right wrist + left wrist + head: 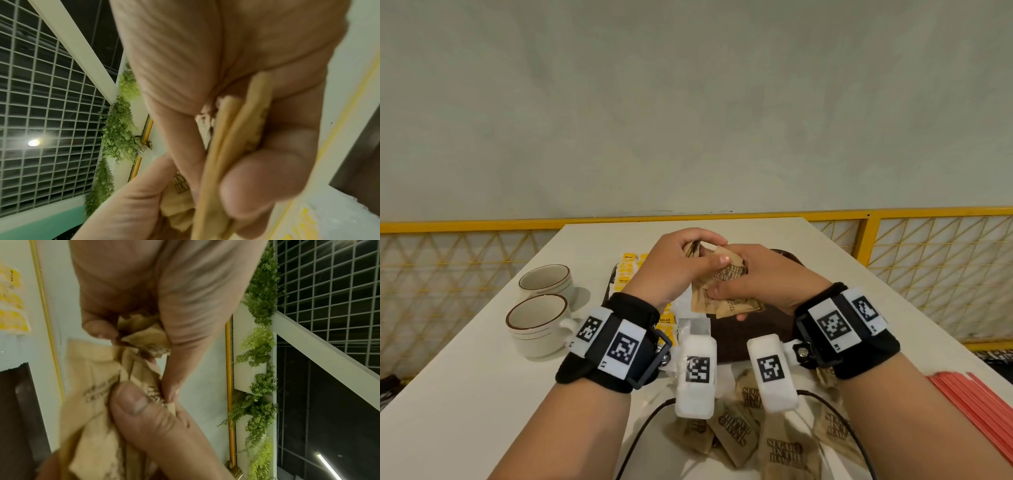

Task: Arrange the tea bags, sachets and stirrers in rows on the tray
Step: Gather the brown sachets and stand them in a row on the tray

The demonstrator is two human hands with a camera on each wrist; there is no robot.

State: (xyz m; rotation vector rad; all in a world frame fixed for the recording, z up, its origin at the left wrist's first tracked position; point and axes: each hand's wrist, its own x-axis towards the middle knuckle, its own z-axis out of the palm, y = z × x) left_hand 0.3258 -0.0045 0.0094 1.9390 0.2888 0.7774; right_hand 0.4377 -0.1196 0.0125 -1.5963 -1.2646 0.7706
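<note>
Both hands hold one bunch of brown paper sugar sachets [732, 274] in the air above a dark brown tray [763, 332]. My left hand [705, 253] pinches the bunch's top end between thumb and curled fingers. From below, my right hand [726, 303] grips it with the thumb across the front. The left wrist view shows the crumpled sachets [92, 386] close up, and the right wrist view shows the sachets [232, 146] edge-on. Yellow tea bags [627, 274] lie in a row along the tray's left side. Red stirrers [972, 414] lie on the table at the right.
More loose brown sachets [739, 428] lie on the white table near me, below the wrists. Two white cups [544, 281] [537, 322] stand to the tray's left. A black cable [640, 435] crosses the near table. A yellow railing [928, 212] runs behind the table.
</note>
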